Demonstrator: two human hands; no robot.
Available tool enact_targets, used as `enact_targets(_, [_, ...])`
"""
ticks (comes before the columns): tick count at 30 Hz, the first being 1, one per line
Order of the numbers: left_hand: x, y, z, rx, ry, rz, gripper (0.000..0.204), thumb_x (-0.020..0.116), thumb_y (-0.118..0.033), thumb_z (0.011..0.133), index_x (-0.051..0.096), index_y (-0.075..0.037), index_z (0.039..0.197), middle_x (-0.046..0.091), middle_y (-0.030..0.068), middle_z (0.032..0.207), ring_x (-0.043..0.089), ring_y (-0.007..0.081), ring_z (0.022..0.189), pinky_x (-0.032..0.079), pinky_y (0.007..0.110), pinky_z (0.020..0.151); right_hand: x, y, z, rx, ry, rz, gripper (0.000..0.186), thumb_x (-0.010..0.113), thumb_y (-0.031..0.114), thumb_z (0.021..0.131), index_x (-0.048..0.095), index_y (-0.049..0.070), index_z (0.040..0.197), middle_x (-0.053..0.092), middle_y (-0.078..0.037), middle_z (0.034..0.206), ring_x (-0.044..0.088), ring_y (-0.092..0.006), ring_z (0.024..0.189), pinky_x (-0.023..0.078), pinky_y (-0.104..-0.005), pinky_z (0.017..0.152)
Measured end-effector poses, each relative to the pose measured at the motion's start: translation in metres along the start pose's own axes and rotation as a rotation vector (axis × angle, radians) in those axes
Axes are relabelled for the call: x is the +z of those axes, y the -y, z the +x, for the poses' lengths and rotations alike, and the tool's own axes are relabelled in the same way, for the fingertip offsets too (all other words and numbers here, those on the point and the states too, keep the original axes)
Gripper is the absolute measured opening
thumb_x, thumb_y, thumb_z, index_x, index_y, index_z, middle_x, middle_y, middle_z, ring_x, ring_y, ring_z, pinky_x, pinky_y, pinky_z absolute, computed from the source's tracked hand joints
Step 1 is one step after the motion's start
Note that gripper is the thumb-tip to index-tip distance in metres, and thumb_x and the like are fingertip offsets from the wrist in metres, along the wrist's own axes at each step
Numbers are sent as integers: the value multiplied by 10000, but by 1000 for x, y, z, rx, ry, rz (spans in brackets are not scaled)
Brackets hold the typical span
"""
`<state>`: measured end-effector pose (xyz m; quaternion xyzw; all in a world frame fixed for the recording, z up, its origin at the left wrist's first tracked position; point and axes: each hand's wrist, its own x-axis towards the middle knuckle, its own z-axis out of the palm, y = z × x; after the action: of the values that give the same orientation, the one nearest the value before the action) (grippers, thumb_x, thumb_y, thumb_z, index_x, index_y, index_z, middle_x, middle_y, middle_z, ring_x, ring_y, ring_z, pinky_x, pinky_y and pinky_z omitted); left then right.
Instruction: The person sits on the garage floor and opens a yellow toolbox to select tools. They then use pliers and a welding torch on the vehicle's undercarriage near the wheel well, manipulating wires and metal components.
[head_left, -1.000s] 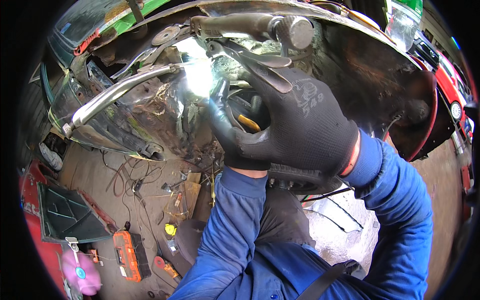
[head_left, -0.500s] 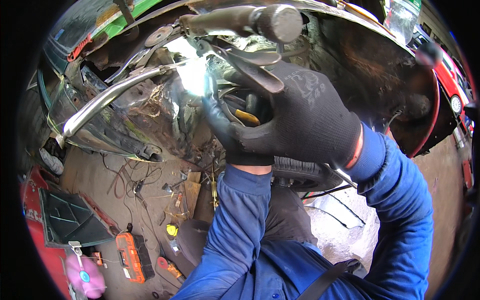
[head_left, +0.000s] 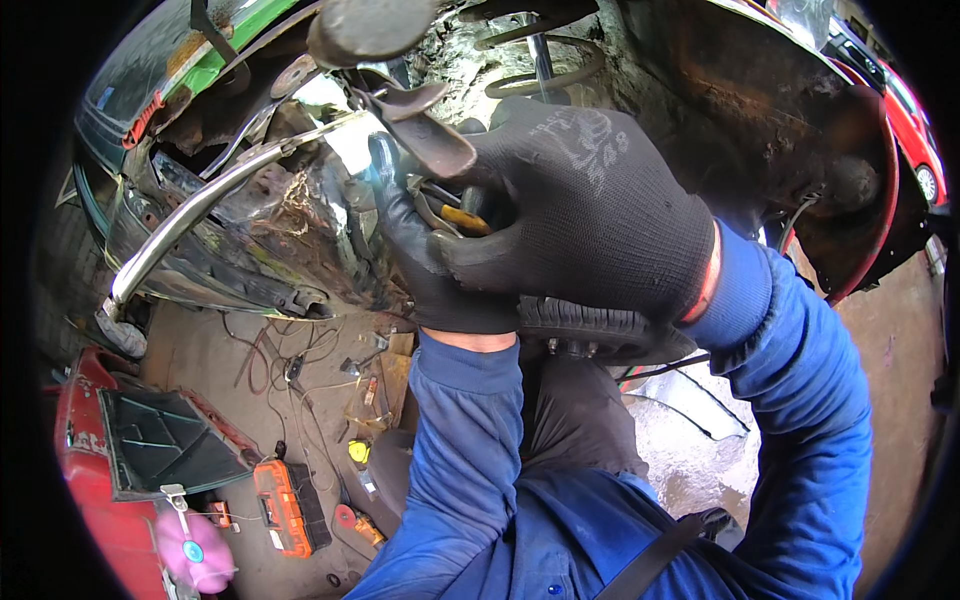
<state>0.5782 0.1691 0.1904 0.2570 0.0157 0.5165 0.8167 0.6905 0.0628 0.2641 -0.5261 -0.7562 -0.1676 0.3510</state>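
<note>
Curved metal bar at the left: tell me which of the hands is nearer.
Left. The left hand has a fingertip close to the upper end of the curved metal bar; the right hand lies farther to the right.

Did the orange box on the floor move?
No. The orange box sits by the lower right corner of the dark panel, just as before; the whole view shifted.

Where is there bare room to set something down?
The floor right of the right sleeve looks bare, below the red-edged wheel arch. A smaller patch lies between the dark green panel and the cables. Crowded: left of the left sleeve, with cables, orange toolbox and yellow object.
</note>
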Motion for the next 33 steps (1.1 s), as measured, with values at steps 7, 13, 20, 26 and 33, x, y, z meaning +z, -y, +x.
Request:
enact_targets(7, [-3, -10, 0, -99, 1, -8, 677, 508, -653, 1128, 622, -50, 1413, 690, 178, 1361, 684, 333, 1242, 609, 544, 1060, 7, -7, 3, -13, -8, 2, 492, 821, 425, 814, 828, 129, 1207, 807, -168, 954, 798, -368, 924, 634, -486, 825])
enact_targets(13, [-24, -14, -36, -27, 7, 175, 977, 590, -822, 1002, 514, -33, 1573, 571, 176, 1562, 563, 329, 1449, 548, 578, 1146, 5, -10, 1, -20, -11, 7, 621, 860, 413, 791, 770, 92, 1316, 812, -167, 966, 803, -378, 943, 636, -494, 850])
enact_targets(20, [-40, 6, -37, -22, 64, 65, 818, 654, -726, 1025, 619, -34, 1459, 700, 176, 1424, 675, 346, 1309, 539, 578, 1152, 7, -11, 3, -8, 7, 53, 628, 865, 396, 779, 763, 113, 1330, 798, -195, 951, 797, -383, 929, 637, -500, 832])
enact_targets(26, [-41, 12, -22, -35, 49, 26, 697, 663, -646, 1063, 606, -95, 1485, 689, 138, 1438, 646, 342, 1352, 516, 580, 1184, 9, -17, 3, -32, -25, 46, 685, 850, 359, 788, 710, 93, 1404, 784, -204, 927, 786, -401, 915, 627, -521, 815])
enact_targets(33, [-67, 5, -43, -56, 149, 52, 595, 609, -585, 1115, 635, -93, 1449, 733, 108, 1338, 702, 263, 1217, 585, 502, 1085, 11, -15, -32, 88, -195, 76, 857, 843, 413, 904, 497, 22, 1584, 733, -233, 1102, 735, -430, 998, 591, -520, 866])
